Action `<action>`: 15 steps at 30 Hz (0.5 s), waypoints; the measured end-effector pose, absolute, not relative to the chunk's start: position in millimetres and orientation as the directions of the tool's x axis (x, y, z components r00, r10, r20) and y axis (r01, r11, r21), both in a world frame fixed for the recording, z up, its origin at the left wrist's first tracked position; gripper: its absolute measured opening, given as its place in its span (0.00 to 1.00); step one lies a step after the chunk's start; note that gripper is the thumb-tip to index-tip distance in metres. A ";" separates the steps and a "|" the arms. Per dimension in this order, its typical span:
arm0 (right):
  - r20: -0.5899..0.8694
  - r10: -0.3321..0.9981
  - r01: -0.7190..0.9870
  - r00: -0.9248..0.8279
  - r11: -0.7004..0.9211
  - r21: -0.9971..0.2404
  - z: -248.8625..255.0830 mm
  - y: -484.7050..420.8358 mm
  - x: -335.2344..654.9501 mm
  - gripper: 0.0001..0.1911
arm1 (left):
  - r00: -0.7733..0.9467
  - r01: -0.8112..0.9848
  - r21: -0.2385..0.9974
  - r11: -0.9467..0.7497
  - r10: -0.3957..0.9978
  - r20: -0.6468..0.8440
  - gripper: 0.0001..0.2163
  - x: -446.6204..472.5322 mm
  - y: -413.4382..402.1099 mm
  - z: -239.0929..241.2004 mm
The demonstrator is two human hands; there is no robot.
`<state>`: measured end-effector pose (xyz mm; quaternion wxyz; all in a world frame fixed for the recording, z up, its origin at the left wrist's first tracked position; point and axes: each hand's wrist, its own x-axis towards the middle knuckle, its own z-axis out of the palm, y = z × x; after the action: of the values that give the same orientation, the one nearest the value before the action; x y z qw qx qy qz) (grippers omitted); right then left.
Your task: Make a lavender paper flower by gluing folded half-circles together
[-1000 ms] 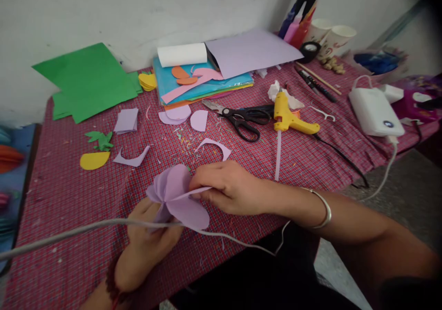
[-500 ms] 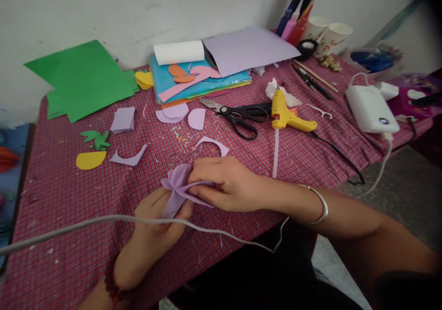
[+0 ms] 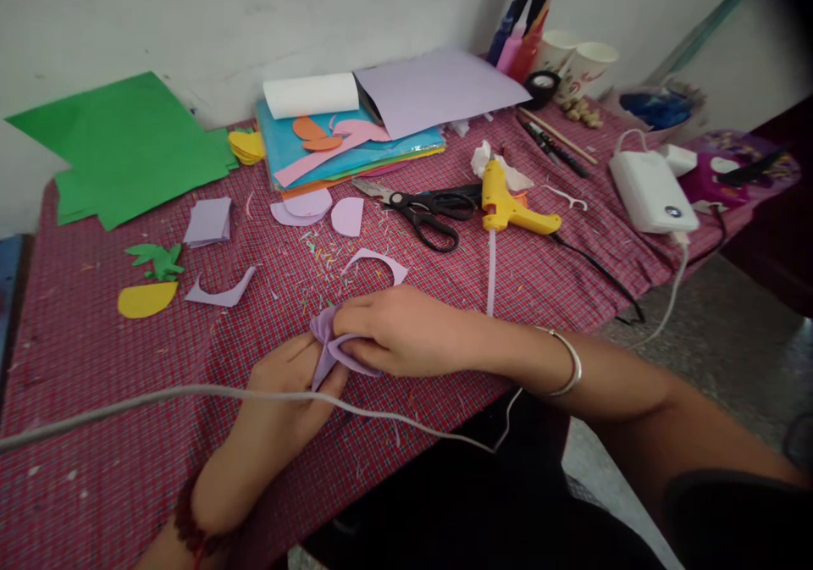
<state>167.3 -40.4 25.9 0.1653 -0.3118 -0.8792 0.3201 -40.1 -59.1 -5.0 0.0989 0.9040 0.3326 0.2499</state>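
Between my hands is a purple paper flower (image 3: 325, 356) made of several folded petals that meet at a centre. My left hand (image 3: 285, 388) is closed around its lower left side, the thumb below it. From the right, my right hand (image 3: 406, 329) pinches a petal, fingers above and thumb partly inside the fold. Just beyond lie a cut purple paper scrap (image 3: 378, 261) and folded purple half-circles (image 3: 347, 217). A thin white cable (image 3: 254, 394) crosses in front of my left hand.
Black-handled scissors (image 3: 424, 214) and a yellow glue gun (image 3: 508, 206) lie behind my right hand. Green paper sheets (image 3: 146, 151), a purple sheet (image 3: 445, 91) and a purple paper stack (image 3: 208, 220) are farther back. A white power bank (image 3: 654, 189) sits at right.
The flower has turned and looks narrower, its petals drawn closer together between my hands. The whole view has shifted slightly, so the table things appear farther left.
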 end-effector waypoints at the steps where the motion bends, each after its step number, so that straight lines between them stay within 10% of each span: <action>1: 0.082 0.655 0.449 -0.751 0.598 -0.664 25.9 -40.1 167.1 0.07 | 0.651 0.563 0.340 -0.753 0.658 0.380 0.10 -40.0 -59.4 -5.3; 15: 0.143 0.636 0.418 -0.758 0.642 -0.642 19.0 -36.8 167.9 0.08 | 0.629 0.619 0.346 -0.705 0.709 0.320 0.13 -38.3 -58.7 -3.4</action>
<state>167.9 -36.8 19.0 0.1811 -0.2970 -0.8879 0.3011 -38.3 -58.7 -3.4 0.1019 0.8967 0.3702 0.2204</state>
